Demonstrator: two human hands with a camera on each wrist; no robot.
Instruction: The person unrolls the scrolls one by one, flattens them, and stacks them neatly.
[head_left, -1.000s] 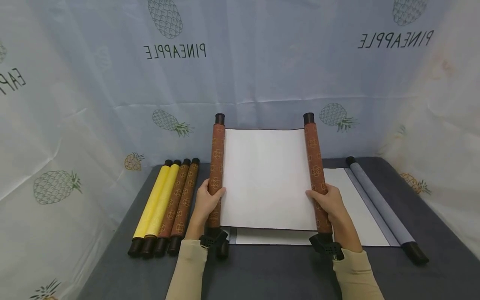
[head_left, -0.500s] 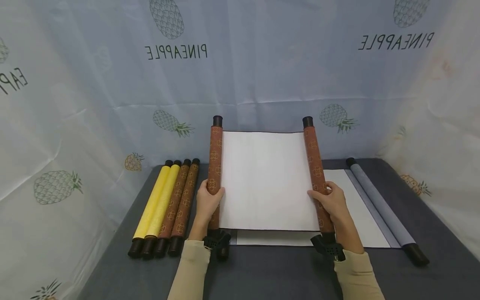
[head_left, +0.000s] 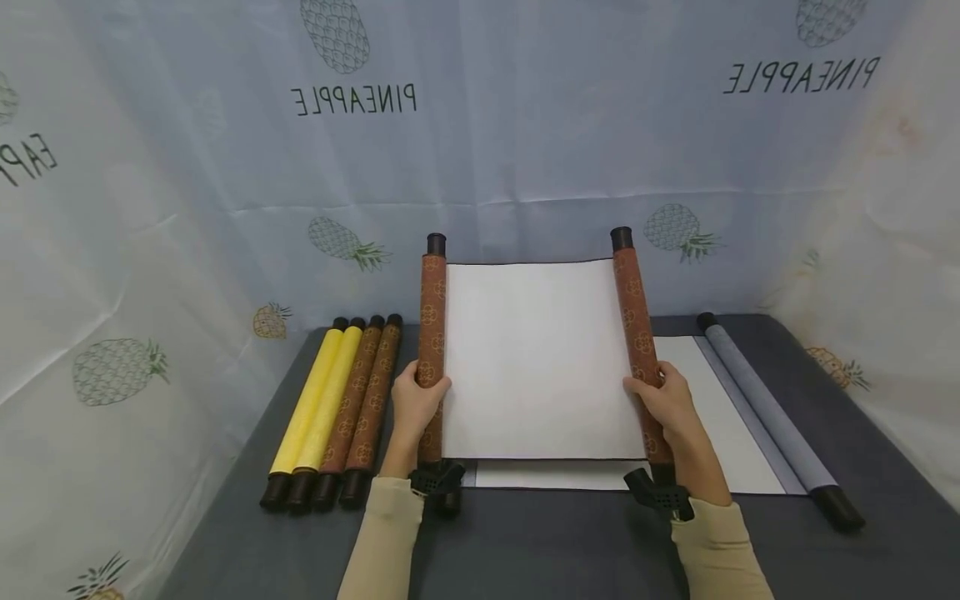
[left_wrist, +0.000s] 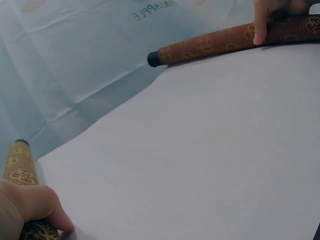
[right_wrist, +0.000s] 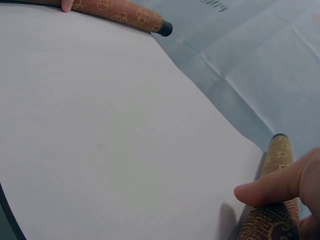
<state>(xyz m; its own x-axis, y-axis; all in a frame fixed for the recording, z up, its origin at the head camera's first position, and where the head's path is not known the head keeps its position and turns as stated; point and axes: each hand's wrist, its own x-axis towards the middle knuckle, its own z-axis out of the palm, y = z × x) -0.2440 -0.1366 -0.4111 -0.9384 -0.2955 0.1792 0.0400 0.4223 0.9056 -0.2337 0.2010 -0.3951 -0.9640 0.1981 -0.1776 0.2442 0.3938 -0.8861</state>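
Observation:
A brown scroll with a gold flower pattern and dark end knobs is held up, partly unrolled, with its blank white paper [head_left: 540, 358] stretched between two upright rolls. My left hand [head_left: 415, 404] grips the left roll [head_left: 432, 308] below its middle, thumb on the paper side. On the other side, my right hand [head_left: 667, 400] grips the right roll [head_left: 634, 317], which leans slightly left at the top. The right wrist view shows the right thumb [right_wrist: 270, 190] lying across its roll onto the paper edge. Behind and below, a grey scroll [head_left: 772, 404] lies spread on the table, partly covered by the raised one.
To the left lie two rolled yellow scrolls [head_left: 309, 400] and two rolled brown scrolls [head_left: 371, 400], side by side on the dark grey tabletop [head_left: 547, 542]. A pale curtain [head_left: 525, 125] printed with pineapples hangs behind and at the sides.
The right hand and its roll have shifted slightly to the right, so a little more white paper shows between the rolls. Both hands keep their grip.

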